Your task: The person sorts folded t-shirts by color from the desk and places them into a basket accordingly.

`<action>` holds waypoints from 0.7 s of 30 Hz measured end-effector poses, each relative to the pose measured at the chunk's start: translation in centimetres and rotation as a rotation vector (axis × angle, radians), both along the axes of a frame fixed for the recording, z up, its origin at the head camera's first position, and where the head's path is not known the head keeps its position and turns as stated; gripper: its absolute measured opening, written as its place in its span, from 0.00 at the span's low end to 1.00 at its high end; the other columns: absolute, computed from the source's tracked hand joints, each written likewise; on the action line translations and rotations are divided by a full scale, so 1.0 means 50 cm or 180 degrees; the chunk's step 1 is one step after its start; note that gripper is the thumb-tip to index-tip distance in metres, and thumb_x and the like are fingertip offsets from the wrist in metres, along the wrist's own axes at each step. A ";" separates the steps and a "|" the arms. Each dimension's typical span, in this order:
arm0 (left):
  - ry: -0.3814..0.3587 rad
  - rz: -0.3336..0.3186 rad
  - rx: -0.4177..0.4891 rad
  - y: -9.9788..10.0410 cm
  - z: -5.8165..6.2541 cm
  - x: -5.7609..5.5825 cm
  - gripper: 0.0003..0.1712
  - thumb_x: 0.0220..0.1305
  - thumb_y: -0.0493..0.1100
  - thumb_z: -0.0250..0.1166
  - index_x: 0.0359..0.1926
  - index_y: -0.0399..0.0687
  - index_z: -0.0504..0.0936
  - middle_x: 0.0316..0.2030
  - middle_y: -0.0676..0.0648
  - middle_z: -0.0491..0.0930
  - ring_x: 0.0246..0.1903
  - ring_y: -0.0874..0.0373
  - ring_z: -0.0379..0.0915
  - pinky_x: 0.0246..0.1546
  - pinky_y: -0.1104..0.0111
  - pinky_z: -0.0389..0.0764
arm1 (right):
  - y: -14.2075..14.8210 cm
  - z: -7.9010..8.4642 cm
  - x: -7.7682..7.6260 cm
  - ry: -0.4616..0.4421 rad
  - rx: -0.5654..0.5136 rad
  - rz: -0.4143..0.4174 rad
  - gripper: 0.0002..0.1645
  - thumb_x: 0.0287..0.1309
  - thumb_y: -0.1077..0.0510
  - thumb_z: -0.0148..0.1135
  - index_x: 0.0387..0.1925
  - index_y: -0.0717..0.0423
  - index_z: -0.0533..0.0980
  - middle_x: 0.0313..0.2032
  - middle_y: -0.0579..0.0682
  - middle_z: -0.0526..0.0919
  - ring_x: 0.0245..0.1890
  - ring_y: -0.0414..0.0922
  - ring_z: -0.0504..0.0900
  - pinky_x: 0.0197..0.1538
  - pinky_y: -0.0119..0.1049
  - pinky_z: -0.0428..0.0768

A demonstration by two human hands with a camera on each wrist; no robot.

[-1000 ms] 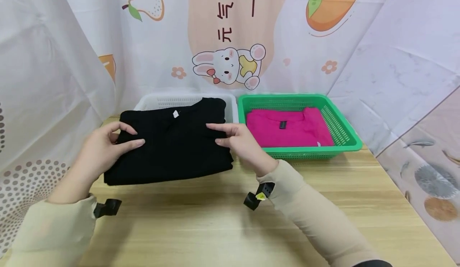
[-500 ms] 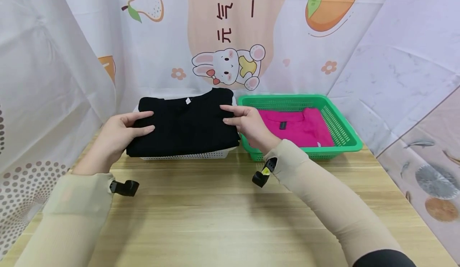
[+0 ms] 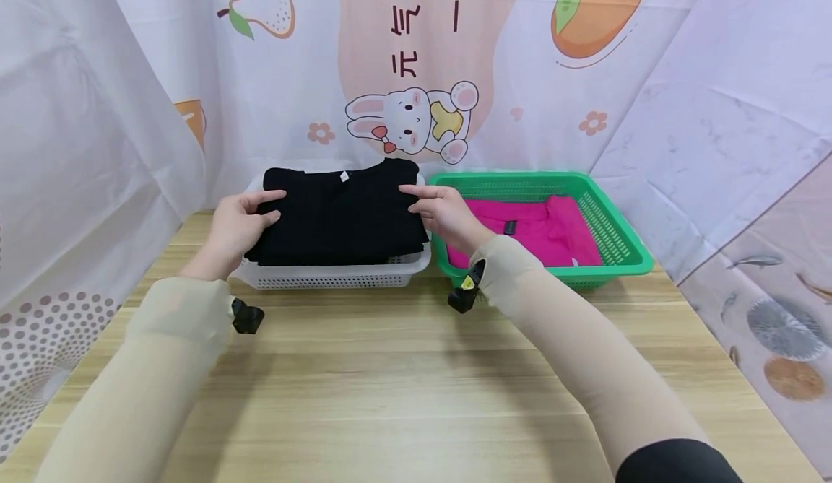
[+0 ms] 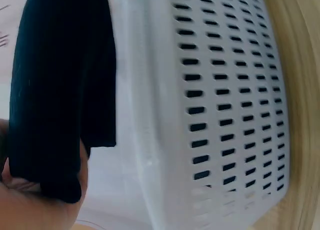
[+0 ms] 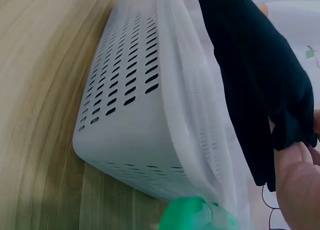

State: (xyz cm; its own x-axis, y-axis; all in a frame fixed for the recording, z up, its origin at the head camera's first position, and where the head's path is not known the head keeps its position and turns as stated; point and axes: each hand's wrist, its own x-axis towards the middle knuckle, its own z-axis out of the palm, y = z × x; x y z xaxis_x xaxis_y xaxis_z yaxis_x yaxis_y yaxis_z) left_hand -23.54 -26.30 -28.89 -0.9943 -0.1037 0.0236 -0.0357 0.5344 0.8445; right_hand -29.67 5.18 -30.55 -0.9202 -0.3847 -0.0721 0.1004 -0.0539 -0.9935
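A folded black shirt (image 3: pixel 344 216) with a small white label at its neckline hangs level over the white basket (image 3: pixel 331 276). My left hand (image 3: pixel 237 224) grips its left side, the thumb and index finger lying on top and other fingers tucked beneath. On the right side my right hand (image 3: pixel 450 216) pinches it in the same way. In the left wrist view the shirt's folded edge (image 4: pixel 50 89) stands above the basket's rim (image 4: pixel 150 104). The right wrist view has the shirt's lower corner (image 5: pixel 250 125) apart from the basket wall (image 5: pixel 125 135).
Right beside the white basket stands a green basket (image 3: pixel 565 271) with a folded magenta shirt (image 3: pixel 526 234) in it. Both baskets sit at the back of the wooden table (image 3: pixel 377 396), against a printed curtain (image 3: pixel 273 107). Dark material shows through the white basket's slots.
Both hands have carried the black shirt forward and to the right, from in front of the white basket to over it, then lowered it slightly. The green basket has stayed put.
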 end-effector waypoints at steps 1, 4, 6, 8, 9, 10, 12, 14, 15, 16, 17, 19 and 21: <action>0.0048 0.0061 -0.0050 0.001 -0.004 -0.005 0.27 0.71 0.34 0.57 0.69 0.44 0.70 0.74 0.39 0.59 0.75 0.46 0.48 0.72 0.49 0.60 | -0.003 -0.004 -0.004 0.0021 0.0070 -0.0033 0.27 0.66 0.70 0.52 0.65 0.55 0.74 0.37 0.44 0.72 0.22 0.36 0.64 0.41 0.26 0.73; 0.0187 0.0195 -0.0233 0.003 -0.012 -0.015 0.25 0.69 0.32 0.57 0.66 0.42 0.74 0.69 0.36 0.66 0.73 0.44 0.53 0.71 0.49 0.60 | -0.014 -0.013 -0.010 0.0086 0.0256 -0.0134 0.27 0.65 0.69 0.54 0.64 0.53 0.75 0.53 0.47 0.75 0.33 0.35 0.72 0.51 0.30 0.76; 0.0213 0.0265 -0.0372 0.004 -0.018 -0.018 0.24 0.68 0.32 0.58 0.65 0.41 0.76 0.66 0.35 0.70 0.72 0.43 0.55 0.71 0.49 0.61 | -0.020 -0.018 -0.012 0.0141 0.0379 -0.0184 0.26 0.65 0.69 0.55 0.63 0.53 0.76 0.68 0.46 0.67 0.47 0.35 0.73 0.59 0.34 0.76; 0.0186 0.0309 -0.0458 0.005 -0.022 -0.018 0.24 0.68 0.33 0.58 0.64 0.42 0.76 0.66 0.35 0.70 0.72 0.42 0.56 0.70 0.48 0.61 | -0.026 -0.023 -0.013 0.0194 0.0434 -0.0252 0.26 0.64 0.69 0.56 0.62 0.53 0.77 0.70 0.48 0.66 0.46 0.35 0.72 0.56 0.33 0.76; 0.0153 0.0330 -0.0470 0.006 -0.024 -0.017 0.24 0.69 0.33 0.58 0.64 0.43 0.76 0.67 0.36 0.69 0.72 0.42 0.56 0.70 0.48 0.62 | -0.029 -0.025 -0.013 0.0216 0.0446 -0.0295 0.26 0.63 0.69 0.57 0.62 0.54 0.77 0.69 0.49 0.68 0.40 0.35 0.73 0.50 0.30 0.77; 0.0112 0.0352 -0.0467 0.006 -0.026 -0.017 0.24 0.69 0.34 0.58 0.65 0.44 0.76 0.68 0.36 0.68 0.72 0.42 0.55 0.70 0.48 0.62 | -0.031 -0.027 -0.013 0.0231 0.0458 -0.0338 0.26 0.62 0.70 0.57 0.61 0.54 0.78 0.66 0.49 0.71 0.34 0.33 0.72 0.45 0.27 0.76; 0.0075 0.0398 -0.0461 0.007 -0.030 -0.016 0.24 0.69 0.34 0.58 0.65 0.44 0.76 0.69 0.37 0.67 0.72 0.42 0.55 0.69 0.48 0.62 | -0.036 -0.031 -0.014 0.0251 0.0465 -0.0442 0.25 0.61 0.70 0.59 0.59 0.54 0.79 0.59 0.48 0.75 0.22 0.34 0.65 0.33 0.25 0.69; 0.0068 0.0458 -0.0436 0.009 -0.032 -0.015 0.24 0.70 0.34 0.58 0.65 0.44 0.76 0.69 0.38 0.68 0.72 0.42 0.55 0.69 0.48 0.63 | -0.040 -0.036 -0.014 0.0250 0.0475 -0.0533 0.24 0.61 0.70 0.60 0.58 0.55 0.80 0.52 0.47 0.77 0.17 0.37 0.57 0.27 0.26 0.63; 0.0072 0.0501 -0.0441 0.009 -0.034 -0.015 0.23 0.69 0.34 0.58 0.65 0.45 0.76 0.68 0.38 0.69 0.72 0.43 0.55 0.68 0.48 0.64 | -0.042 -0.039 -0.014 0.0250 0.0502 -0.0579 0.23 0.61 0.69 0.60 0.57 0.54 0.80 0.51 0.46 0.77 0.18 0.35 0.60 0.28 0.25 0.65; 0.0070 0.0546 -0.0438 0.010 -0.036 -0.016 0.23 0.69 0.34 0.58 0.64 0.45 0.77 0.67 0.38 0.70 0.72 0.43 0.56 0.68 0.49 0.64 | -0.044 -0.042 -0.013 0.0254 0.0531 -0.0627 0.22 0.61 0.69 0.61 0.57 0.55 0.81 0.51 0.46 0.77 0.21 0.35 0.63 0.30 0.26 0.67; 0.0075 0.0591 -0.0446 0.011 -0.038 -0.017 0.23 0.69 0.34 0.58 0.64 0.45 0.77 0.67 0.38 0.71 0.71 0.43 0.57 0.67 0.49 0.66 | -0.045 -0.045 -0.012 0.0251 0.0556 -0.0682 0.22 0.61 0.68 0.61 0.56 0.55 0.81 0.51 0.47 0.78 0.24 0.36 0.68 0.34 0.26 0.71; 0.0101 0.0710 -0.0476 0.011 -0.045 -0.020 0.23 0.69 0.34 0.57 0.64 0.46 0.77 0.66 0.37 0.72 0.69 0.43 0.61 0.66 0.50 0.68 | -0.047 -0.052 -0.011 0.0289 0.0668 -0.0793 0.21 0.62 0.68 0.62 0.56 0.56 0.81 0.54 0.50 0.80 0.35 0.40 0.78 0.44 0.30 0.78; 0.0134 0.0807 -0.0548 0.008 -0.051 -0.022 0.23 0.69 0.34 0.56 0.64 0.45 0.77 0.64 0.35 0.73 0.67 0.42 0.65 0.64 0.50 0.69 | -0.046 -0.058 -0.010 0.0360 0.0752 -0.0899 0.20 0.62 0.68 0.62 0.55 0.58 0.81 0.57 0.52 0.81 0.48 0.45 0.82 0.55 0.35 0.80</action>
